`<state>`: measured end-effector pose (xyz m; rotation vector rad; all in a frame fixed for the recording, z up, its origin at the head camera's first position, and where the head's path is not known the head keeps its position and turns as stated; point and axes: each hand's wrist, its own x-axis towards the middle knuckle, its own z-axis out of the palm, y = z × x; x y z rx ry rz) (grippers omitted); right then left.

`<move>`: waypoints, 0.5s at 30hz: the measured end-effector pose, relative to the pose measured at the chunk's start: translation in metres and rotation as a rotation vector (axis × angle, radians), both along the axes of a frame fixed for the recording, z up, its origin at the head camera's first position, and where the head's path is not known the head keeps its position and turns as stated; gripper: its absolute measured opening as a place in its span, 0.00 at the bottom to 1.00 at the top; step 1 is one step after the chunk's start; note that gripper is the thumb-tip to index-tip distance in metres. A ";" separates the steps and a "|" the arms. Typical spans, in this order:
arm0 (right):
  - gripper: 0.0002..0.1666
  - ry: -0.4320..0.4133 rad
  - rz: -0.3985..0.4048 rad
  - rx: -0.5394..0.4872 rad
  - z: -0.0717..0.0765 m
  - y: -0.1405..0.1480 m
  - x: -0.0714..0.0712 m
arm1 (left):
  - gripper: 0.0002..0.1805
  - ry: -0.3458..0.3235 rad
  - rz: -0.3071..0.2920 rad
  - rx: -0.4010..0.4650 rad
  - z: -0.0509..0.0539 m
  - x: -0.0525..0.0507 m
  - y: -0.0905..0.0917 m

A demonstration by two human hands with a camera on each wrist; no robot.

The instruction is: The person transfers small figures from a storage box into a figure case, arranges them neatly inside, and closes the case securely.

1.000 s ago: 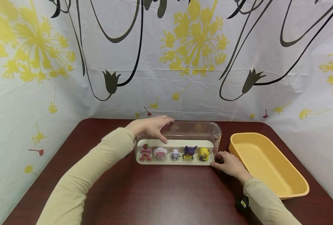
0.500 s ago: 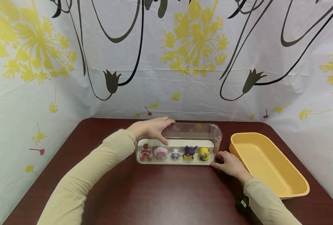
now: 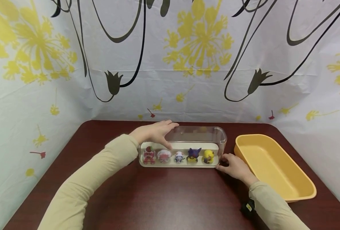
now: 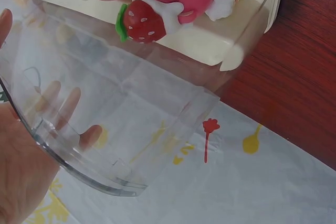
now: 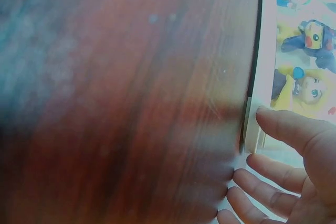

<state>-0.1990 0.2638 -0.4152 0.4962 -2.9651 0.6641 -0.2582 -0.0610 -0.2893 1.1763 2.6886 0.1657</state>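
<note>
A cream display base [image 3: 184, 146] bears several small figurines, among them a pink bear with a strawberry [image 3: 149, 155], a purple-eared figure [image 3: 193, 155] and a yellow one [image 3: 208, 156]. Over them stands a clear plastic cover [image 3: 198, 134]. My left hand [image 3: 155, 131] grips the cover from above, thumb on the near side and fingers across to the far side. In the left wrist view, the fingers [image 4: 68, 111] show through the clear plastic. At the base's near right corner, my right hand [image 3: 236, 169] holds the end, thumb [image 5: 283, 127] on the front edge. Whether the cover is fully seated cannot be told.
A yellow tub [image 3: 273, 169] sits on the right side of the dark red table [image 3: 170, 198], close to my right forearm. Behind the table hangs a white patterned cloth [image 3: 158, 80].
The clear cover's top edge has come down slightly, with my left hand on it. My right hand and the base have stayed in place.
</note>
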 end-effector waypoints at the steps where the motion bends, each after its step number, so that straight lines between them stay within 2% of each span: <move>1: 0.17 0.003 0.004 0.000 0.000 0.000 0.000 | 0.51 -0.003 0.004 -0.002 0.000 0.000 0.000; 11: 0.18 -0.001 0.013 0.007 0.001 0.000 0.000 | 0.51 -0.015 0.028 -0.032 -0.001 0.001 -0.001; 15: 0.17 -0.008 0.017 0.007 0.001 0.000 -0.001 | 0.52 -0.016 0.044 0.010 0.000 0.002 -0.006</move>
